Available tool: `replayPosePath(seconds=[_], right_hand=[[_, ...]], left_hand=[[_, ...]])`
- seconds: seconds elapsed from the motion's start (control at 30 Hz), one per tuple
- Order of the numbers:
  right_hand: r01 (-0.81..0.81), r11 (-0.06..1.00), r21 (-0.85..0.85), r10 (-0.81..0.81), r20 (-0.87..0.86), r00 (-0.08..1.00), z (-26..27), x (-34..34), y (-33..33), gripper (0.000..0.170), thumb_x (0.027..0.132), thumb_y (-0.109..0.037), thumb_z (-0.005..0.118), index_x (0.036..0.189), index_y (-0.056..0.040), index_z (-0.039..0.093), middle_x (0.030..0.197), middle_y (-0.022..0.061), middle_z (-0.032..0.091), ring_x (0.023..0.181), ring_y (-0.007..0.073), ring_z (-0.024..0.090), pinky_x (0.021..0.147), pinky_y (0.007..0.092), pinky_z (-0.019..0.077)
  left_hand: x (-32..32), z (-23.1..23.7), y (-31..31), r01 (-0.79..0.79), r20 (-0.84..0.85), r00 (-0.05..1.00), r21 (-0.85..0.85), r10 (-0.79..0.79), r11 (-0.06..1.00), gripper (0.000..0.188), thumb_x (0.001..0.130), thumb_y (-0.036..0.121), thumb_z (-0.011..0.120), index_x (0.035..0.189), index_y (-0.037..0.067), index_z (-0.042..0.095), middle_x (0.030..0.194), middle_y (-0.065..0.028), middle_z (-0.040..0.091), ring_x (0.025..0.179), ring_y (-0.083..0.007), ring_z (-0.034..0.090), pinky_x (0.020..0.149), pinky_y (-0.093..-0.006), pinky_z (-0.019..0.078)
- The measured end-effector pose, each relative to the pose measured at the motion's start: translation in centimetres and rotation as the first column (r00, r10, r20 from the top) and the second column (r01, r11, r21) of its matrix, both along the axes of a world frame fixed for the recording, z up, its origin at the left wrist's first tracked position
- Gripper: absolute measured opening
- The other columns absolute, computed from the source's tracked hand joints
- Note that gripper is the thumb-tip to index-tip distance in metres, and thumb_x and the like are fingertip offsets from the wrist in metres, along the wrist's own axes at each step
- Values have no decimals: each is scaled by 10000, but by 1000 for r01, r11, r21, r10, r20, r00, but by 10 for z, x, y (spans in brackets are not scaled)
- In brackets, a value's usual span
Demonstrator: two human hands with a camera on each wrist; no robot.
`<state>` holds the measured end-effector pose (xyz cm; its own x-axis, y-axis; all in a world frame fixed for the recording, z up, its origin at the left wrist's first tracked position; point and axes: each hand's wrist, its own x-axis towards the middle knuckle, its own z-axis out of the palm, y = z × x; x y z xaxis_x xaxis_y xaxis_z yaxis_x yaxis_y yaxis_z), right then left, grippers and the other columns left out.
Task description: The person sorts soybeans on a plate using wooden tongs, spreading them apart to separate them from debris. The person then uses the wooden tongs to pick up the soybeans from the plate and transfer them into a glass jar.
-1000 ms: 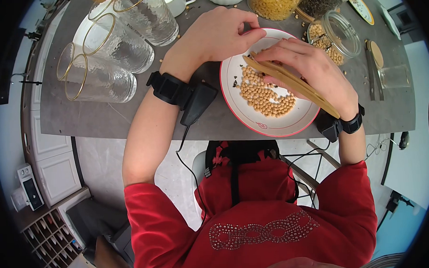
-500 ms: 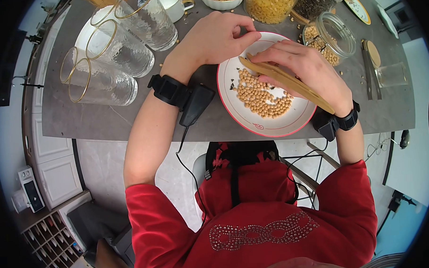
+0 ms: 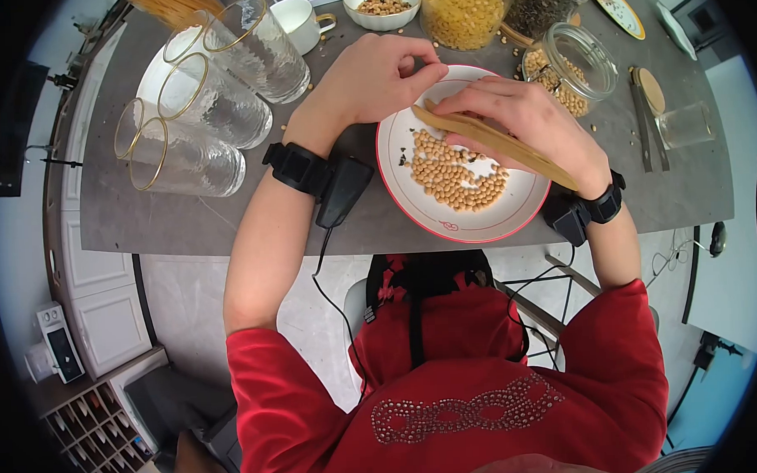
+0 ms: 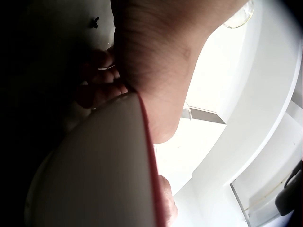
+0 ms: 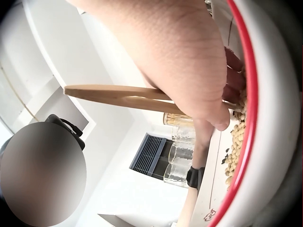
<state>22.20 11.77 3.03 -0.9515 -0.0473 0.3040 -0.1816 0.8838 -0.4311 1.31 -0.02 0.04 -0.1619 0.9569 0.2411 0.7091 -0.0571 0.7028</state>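
A white plate point(image 3: 402, 190) with a red rim holds pale round beans point(image 3: 456, 179) and a few dark bits. Over its right side the right hand point(image 3: 537, 118) grips wooden tongs point(image 3: 509, 148), whose tips are hidden by the fingers; in the right wrist view the tongs point(image 5: 113, 94) run back past the palm. The left hand point(image 3: 389, 73) is at the plate's upper left edge, thumb and index finger curled toward each other. Its lower fingers lie against the plate's outer side point(image 4: 104, 165) in the left wrist view.
Gold-rimmed glasses point(image 3: 197, 164) and a white cup point(image 3: 298, 24) stand left. Behind the plate are a bowl point(image 3: 383, 18), a jar of yellow pasta point(image 3: 464, 15) and an open jar of beans point(image 3: 569, 71). Metal tongs point(image 3: 648, 123) lie at the right.
The head view has shifted, so the table's things appear slightly lower. The hands keep nearly the same places at the plate, and the right hand still grips the wooden tongs.
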Motion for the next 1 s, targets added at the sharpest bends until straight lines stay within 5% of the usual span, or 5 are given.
replayPosePath(seconds=[0.33,1.0], right_hand=[[-25,1000,7,25,-31,999,-1,-1,2,292,926,-223,730,1184,-91,692,1009,109,706,796,282,712,634,356,574],[-6,1000,-20,6,7,1000,1,0,1,296,930,-241,723,1179,-85,694,1039,122,712,844,303,713,702,378,577]], left_hand=[[-2,-2,1,-2,-10,1000,-2,2,1000,188,972,233,699,977,47,717,547,28,438,544,-74,349,519,-281,312],[-2,-2,1,4,-8,1000,7,-4,1000,187,977,233,696,975,47,715,548,22,457,541,-78,360,518,-285,320]])
